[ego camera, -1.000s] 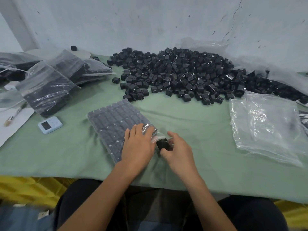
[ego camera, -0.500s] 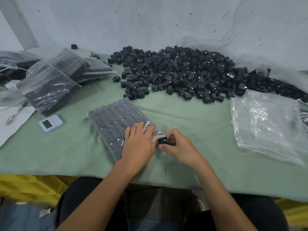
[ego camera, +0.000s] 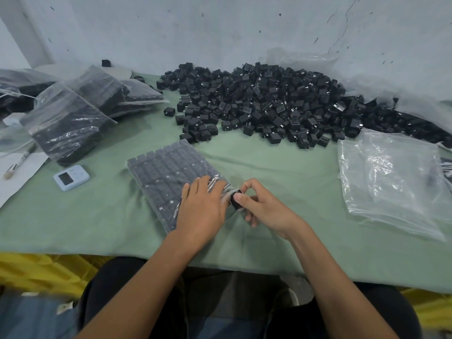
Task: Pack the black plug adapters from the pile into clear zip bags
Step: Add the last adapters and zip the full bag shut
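A clear zip bag (ego camera: 168,167) packed with rows of black plug adapters lies flat on the green cloth in front of me. My left hand (ego camera: 203,209) rests flat on the bag's near right end, fingers straight. My right hand (ego camera: 264,206) pinches one black adapter (ego camera: 236,201) at the bag's open mouth, right beside my left hand. A large pile of loose black adapters (ego camera: 264,104) spreads across the back of the table against the wall.
Filled bags (ego camera: 71,118) are stacked at the left. Empty clear bags (ego camera: 391,177) lie at the right. A small pale-blue device (ego camera: 71,177) and a brush (ego camera: 19,162) on white paper sit at the left. The green table's front edge (ego camera: 146,250) runs below my wrists.
My right hand has brought the adapter up against the bag's mouth, next to my left hand. My left hand has stayed on the bag.
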A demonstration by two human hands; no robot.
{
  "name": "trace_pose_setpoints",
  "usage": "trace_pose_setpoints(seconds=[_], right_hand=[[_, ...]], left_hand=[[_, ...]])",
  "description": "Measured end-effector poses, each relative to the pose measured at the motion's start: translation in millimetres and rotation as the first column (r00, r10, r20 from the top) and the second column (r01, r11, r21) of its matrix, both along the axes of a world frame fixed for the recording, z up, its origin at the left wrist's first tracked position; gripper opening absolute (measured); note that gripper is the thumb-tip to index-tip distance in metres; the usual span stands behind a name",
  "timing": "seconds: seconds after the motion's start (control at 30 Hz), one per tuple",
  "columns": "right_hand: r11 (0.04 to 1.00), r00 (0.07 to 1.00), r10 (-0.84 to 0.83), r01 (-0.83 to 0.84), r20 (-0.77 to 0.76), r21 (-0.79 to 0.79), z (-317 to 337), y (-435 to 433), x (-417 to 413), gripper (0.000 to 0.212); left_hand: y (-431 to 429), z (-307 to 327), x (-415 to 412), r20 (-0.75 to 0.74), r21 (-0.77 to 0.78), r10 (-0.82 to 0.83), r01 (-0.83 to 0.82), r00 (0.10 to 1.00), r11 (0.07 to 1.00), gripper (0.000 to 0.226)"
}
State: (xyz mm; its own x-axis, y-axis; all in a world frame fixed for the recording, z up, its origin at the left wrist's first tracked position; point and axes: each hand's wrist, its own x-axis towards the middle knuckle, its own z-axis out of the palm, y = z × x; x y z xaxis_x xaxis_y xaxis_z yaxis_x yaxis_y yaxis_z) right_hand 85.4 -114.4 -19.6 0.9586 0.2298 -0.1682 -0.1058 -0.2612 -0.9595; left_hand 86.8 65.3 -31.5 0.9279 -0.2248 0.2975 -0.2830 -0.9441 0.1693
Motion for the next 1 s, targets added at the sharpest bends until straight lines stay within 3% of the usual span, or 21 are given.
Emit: trace_pose_setpoints(seconds=[0.17,0.27,0.4,0.53,0.6,0.67,0.7,0.87,1.0], right_hand=[[0.998,0.997,-0.045,0.048,0.059,-0.045,-2,3,-3,0.014],[0.990,0.999,-0.032,0.035,-0.026,0.135,-5,-4,-9,0.013],[0.961,0.991,-0.016,0.052,-0.132,0.271,-6,-9,-15,0.032],[0.934,0.983,-0.082,0.133,-0.164,0.330,-4,-5,-18,0.018],[0.975,0.982,-0.187,0.184,0.009,0.122,-5,-3,-19,0.016],[0.929,0.927,-0.236,0.303,0.292,-0.212,-6,-3,-23,0.019],[0.899,0.906,-0.210,0.327,0.368,-0.291,-6,-1,-26,0.019],[0.829,0.898,-0.168,0.352,0.407,-0.435,-9,17,-42,0.025],[0.793,0.894,-0.147,0.363,0.424,-0.490,-7,21,-46,0.018]], left_hand=[[1,1,-1,0.004,-0.010,-0.006,0.006,1.000,1.000,0.039],[0,0,-1,0.005,-0.001,-0.004,0.004,1.000,1.000,0.038],[0,-1,0,-0.003,0.005,-0.006,0.006,1.000,1.000,0.038],[0,0,0,-0.012,0.000,-0.004,0.004,1.000,1.000,0.038],[0,0,0,-0.016,-0.001,-0.005,0.005,1.000,1.000,0.038],[0,0,0,-0.018,-0.003,-0.001,0.001,1.000,1.000,0.039],[0,0,0,-0.015,0.001,-0.001,0.001,1.000,1.000,0.039],[1,-1,0,-0.018,0.006,-0.008,0.008,1.000,1.000,0.041],[1,0,0,-0.020,0.006,-0.013,0.013,1.000,1.000,0.042]])
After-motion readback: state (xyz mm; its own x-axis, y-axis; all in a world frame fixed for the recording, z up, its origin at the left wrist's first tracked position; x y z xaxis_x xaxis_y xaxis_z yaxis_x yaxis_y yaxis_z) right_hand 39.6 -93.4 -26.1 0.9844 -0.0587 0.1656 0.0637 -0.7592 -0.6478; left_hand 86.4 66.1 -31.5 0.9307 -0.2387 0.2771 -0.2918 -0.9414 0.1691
